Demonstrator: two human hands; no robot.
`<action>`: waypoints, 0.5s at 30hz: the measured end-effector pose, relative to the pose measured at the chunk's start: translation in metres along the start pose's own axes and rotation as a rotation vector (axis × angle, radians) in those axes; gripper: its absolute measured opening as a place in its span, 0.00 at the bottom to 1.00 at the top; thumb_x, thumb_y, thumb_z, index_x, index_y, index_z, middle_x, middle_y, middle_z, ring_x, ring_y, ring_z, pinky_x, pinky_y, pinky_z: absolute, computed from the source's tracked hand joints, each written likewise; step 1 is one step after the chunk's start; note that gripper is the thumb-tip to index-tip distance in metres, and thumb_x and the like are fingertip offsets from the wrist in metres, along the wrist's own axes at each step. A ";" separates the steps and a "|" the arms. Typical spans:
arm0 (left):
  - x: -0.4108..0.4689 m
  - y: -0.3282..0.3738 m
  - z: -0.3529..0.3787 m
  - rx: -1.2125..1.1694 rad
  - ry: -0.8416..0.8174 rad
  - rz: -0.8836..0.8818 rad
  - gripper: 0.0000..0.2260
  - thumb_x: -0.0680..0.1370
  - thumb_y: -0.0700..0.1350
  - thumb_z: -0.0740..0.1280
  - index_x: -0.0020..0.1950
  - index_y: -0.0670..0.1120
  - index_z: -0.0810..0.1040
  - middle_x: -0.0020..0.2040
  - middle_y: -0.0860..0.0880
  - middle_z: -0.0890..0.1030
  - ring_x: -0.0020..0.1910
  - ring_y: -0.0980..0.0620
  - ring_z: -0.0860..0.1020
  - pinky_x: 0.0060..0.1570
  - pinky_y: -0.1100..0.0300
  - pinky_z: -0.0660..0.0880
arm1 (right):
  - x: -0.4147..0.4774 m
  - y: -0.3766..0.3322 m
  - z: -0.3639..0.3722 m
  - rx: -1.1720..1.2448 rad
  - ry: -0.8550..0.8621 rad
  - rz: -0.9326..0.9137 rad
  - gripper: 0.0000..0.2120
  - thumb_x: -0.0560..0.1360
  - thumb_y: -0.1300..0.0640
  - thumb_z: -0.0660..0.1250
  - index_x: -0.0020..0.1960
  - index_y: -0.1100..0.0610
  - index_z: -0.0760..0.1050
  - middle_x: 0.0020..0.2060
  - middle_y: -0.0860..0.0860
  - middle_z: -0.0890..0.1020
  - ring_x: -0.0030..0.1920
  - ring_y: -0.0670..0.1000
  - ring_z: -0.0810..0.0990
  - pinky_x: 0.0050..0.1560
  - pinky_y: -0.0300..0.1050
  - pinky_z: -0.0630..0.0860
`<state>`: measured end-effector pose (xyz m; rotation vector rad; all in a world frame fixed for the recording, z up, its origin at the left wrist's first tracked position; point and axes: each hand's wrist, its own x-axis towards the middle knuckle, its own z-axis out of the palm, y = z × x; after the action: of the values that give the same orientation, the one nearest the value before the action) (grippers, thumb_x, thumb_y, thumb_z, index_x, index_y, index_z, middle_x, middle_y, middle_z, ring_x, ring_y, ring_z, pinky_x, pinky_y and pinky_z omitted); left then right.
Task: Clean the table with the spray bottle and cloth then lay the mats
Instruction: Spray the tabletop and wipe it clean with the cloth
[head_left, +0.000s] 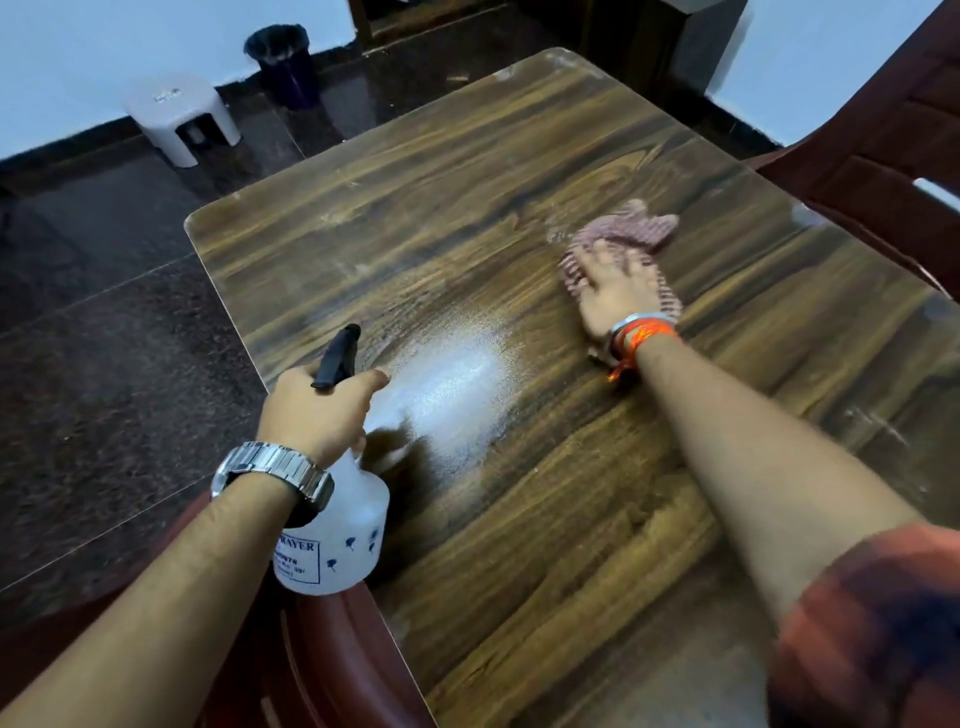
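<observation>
the right hand (615, 291) presses flat on the cloth (623, 234) by the counter's (519, 519) right edge; the wet patch (457, 384) lies leftward, near the left hand (317, 410) squeezing the bottle (337, 540).

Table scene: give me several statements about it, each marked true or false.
1. The left hand holds the spray bottle. True.
2. The right hand presses the cloth on the table. True.
3. Mats already lie on the table. False: none are in view.
4. The cloth is blue. False: it is pinkish.
5. A wet spray patch lies between the hands. True.
</observation>
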<state>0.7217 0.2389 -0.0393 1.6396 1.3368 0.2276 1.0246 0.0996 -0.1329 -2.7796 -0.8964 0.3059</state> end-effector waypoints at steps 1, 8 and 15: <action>-0.003 0.002 0.000 -0.001 0.007 -0.003 0.17 0.70 0.55 0.75 0.42 0.40 0.83 0.33 0.42 0.84 0.24 0.45 0.76 0.38 0.46 0.77 | -0.015 -0.018 0.008 -0.034 -0.018 -0.115 0.29 0.75 0.48 0.52 0.76 0.42 0.55 0.77 0.47 0.56 0.75 0.61 0.54 0.74 0.59 0.48; -0.044 0.007 0.018 0.148 -0.165 0.035 0.18 0.74 0.50 0.74 0.32 0.41 0.75 0.27 0.42 0.77 0.22 0.46 0.73 0.33 0.57 0.72 | -0.143 -0.072 0.044 -0.060 -0.099 -0.473 0.26 0.78 0.49 0.54 0.75 0.39 0.54 0.76 0.41 0.55 0.77 0.54 0.49 0.75 0.54 0.44; -0.096 0.013 0.029 0.106 -0.340 0.112 0.18 0.75 0.51 0.75 0.34 0.39 0.79 0.37 0.36 0.84 0.23 0.45 0.74 0.35 0.54 0.74 | -0.241 -0.041 0.045 0.026 -0.106 -0.332 0.25 0.79 0.48 0.52 0.75 0.39 0.53 0.77 0.41 0.52 0.77 0.54 0.46 0.73 0.51 0.38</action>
<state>0.7128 0.1446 -0.0050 1.7532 1.0152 -0.0566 0.7993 -0.0051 -0.1333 -2.5517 -1.3442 0.4070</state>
